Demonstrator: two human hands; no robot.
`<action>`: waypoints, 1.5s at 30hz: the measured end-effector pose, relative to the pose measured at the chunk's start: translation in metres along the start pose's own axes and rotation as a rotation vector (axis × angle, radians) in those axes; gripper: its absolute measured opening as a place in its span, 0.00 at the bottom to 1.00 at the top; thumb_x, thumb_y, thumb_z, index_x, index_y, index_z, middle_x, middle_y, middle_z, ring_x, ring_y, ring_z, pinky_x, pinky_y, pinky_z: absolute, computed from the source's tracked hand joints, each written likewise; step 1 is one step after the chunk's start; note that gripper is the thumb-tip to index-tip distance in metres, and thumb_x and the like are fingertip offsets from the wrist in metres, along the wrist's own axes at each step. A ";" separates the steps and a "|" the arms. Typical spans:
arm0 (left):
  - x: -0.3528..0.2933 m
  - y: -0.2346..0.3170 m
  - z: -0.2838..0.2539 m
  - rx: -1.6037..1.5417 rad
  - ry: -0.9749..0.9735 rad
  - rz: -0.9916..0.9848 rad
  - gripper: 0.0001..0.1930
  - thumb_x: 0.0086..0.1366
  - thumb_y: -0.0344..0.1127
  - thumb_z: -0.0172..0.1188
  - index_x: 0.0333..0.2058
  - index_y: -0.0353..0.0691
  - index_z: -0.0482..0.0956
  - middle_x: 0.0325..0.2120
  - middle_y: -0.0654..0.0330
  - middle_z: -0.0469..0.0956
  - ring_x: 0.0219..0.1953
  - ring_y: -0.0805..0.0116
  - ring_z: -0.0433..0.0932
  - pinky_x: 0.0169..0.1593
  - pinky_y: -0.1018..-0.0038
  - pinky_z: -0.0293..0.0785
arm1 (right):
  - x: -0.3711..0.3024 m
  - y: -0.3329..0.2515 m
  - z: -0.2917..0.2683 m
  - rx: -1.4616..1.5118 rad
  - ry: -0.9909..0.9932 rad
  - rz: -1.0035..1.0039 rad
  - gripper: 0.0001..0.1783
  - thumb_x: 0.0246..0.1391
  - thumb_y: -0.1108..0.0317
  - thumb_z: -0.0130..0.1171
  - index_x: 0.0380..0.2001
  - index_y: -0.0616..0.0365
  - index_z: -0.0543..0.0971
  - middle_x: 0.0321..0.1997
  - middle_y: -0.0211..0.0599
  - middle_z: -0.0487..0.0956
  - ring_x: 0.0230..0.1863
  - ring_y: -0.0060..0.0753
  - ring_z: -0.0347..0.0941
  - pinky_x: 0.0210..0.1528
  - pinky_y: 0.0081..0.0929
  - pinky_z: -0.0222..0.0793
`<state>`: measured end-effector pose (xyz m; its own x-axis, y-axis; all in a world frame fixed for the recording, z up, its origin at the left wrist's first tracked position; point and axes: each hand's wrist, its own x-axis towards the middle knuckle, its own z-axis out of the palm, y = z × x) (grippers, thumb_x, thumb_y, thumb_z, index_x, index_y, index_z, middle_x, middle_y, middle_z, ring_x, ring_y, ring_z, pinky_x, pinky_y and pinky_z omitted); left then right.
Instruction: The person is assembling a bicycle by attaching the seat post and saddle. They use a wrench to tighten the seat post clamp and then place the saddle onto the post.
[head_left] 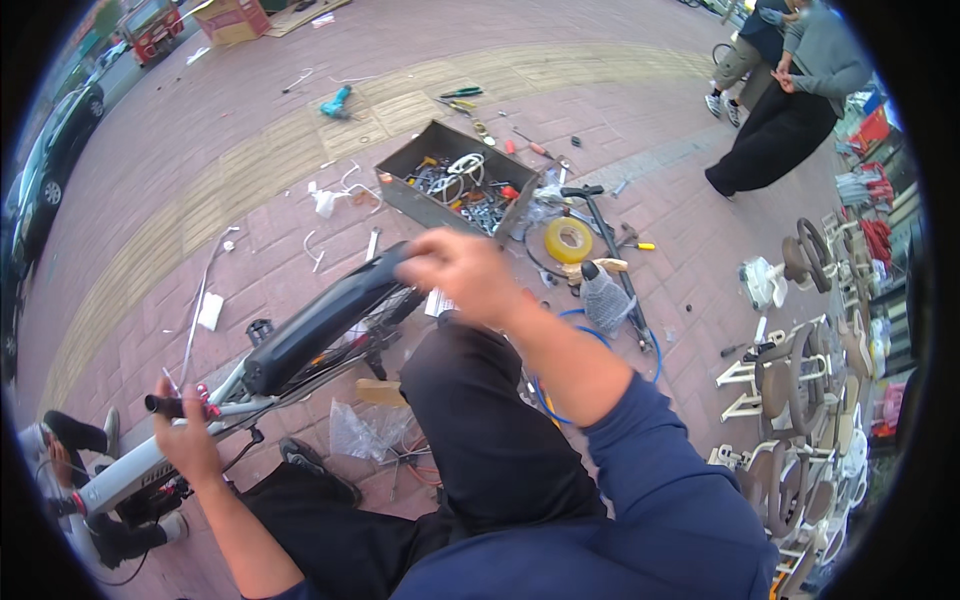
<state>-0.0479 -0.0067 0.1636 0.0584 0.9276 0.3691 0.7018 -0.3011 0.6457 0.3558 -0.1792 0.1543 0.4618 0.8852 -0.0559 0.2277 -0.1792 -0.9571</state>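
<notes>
A silver bicycle frame with printed lettering lies across the left side. Along it runs a long black casing, shaped like an e-bike battery. My right hand, smeared by motion, has its fingers curled over the casing's far end. My left hand is closed round a short black cylinder beside a red fitting on the frame. Part of that cylinder is hidden by my fingers. My knee in black trousers is just right of the casing.
Ahead stands an open metal toolbox full of small parts. To its right lie yellow tape, a black floor pump and a blue hose. Child seats line the right side. Two people stand at upper right; a teal power tool lies ahead.
</notes>
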 end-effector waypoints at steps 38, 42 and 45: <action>-0.105 0.130 0.064 -0.584 -0.233 0.430 0.26 0.57 0.33 0.66 0.55 0.31 0.73 0.53 0.46 0.77 0.56 0.52 0.76 0.59 0.61 0.71 | -0.109 -0.052 -0.166 -0.275 0.414 -0.216 0.30 0.42 0.71 0.73 0.49 0.62 0.73 0.46 0.40 0.81 0.46 0.29 0.78 0.49 0.28 0.74; -0.135 0.150 0.057 -1.026 -0.511 0.044 0.45 0.58 0.45 0.71 0.68 0.33 0.60 0.63 0.45 0.69 0.67 0.54 0.66 0.66 0.60 0.65 | -0.123 -0.115 -0.096 -0.240 0.135 -0.492 0.31 0.43 0.68 0.76 0.51 0.63 0.76 0.48 0.40 0.81 0.48 0.29 0.78 0.51 0.27 0.73; -0.149 0.132 0.054 -0.905 -0.398 0.194 0.29 0.62 0.39 0.68 0.60 0.35 0.72 0.54 0.48 0.78 0.58 0.59 0.76 0.57 0.67 0.73 | -0.125 -0.118 -0.042 -0.136 -0.028 -0.597 0.31 0.42 0.68 0.77 0.50 0.64 0.77 0.48 0.41 0.82 0.48 0.28 0.78 0.52 0.26 0.73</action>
<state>0.0743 -0.1726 0.1572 0.4634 0.8012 0.3786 -0.1384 -0.3566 0.9240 0.3067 -0.2869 0.2865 0.1983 0.8602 0.4698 0.5483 0.3000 -0.7806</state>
